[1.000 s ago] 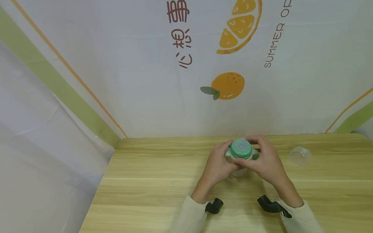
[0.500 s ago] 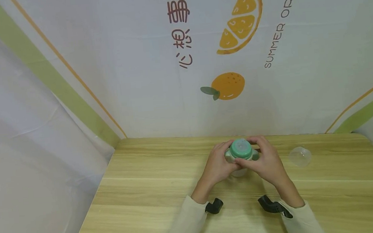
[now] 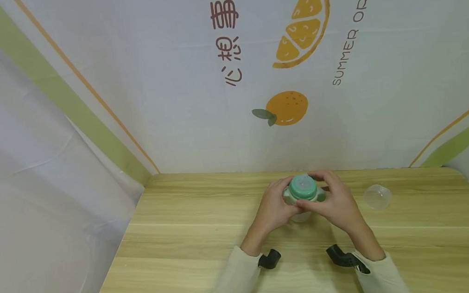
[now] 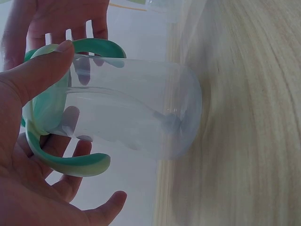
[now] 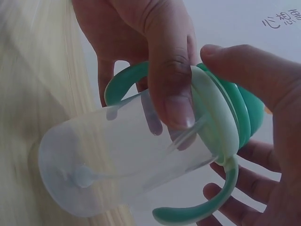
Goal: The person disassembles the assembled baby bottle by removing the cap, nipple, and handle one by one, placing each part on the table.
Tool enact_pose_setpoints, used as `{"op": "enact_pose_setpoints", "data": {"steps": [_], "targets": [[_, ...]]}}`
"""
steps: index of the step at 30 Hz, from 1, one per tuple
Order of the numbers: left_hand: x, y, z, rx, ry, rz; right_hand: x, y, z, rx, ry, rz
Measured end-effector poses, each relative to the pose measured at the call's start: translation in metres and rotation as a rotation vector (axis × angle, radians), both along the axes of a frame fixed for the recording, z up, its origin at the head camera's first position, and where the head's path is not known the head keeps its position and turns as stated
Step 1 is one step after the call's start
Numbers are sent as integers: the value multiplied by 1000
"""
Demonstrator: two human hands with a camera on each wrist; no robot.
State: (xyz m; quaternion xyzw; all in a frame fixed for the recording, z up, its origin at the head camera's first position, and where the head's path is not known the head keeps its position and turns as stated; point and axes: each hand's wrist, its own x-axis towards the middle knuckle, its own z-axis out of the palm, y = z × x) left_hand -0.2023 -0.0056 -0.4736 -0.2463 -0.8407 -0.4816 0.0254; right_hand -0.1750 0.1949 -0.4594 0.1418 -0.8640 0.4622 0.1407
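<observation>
A clear sippy cup (image 4: 136,108) with a weighted straw inside stands on the table, its green lid (image 3: 303,186) facing up. Two green handles (image 5: 188,213) curve out from its pale collar (image 5: 216,110). My left hand (image 3: 274,206) grips the cup from the left, thumb (image 5: 178,101) across the collar and upper wall, fingers behind. From the right, my right hand (image 3: 335,203) holds the cup's top, its thumb (image 5: 235,56) at the lid's near edge and its fingers curved round the far side, partly hidden by the cup.
A clear dome-shaped cover (image 3: 378,197) lies on the wooden table (image 3: 192,243) right of the cup. Behind the table's back edge hangs a white curtain (image 3: 199,121) with orange prints. Black camera mounts (image 3: 270,258) stick out from both sleeves.
My right thumb and forearm have shifted very slightly to the right. The left hand and the cup stay in place.
</observation>
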Motion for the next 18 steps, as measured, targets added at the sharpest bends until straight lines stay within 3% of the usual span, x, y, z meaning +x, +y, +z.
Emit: {"op": "enact_pose_setpoints", "data": {"steps": [11, 18], "targets": [[0, 0, 1, -5, -2, -3, 3, -2, 3, 3, -31, -37], [1, -1, 1, -2, 2, -11, 2, -2, 2, 19, 1, -40]]}}
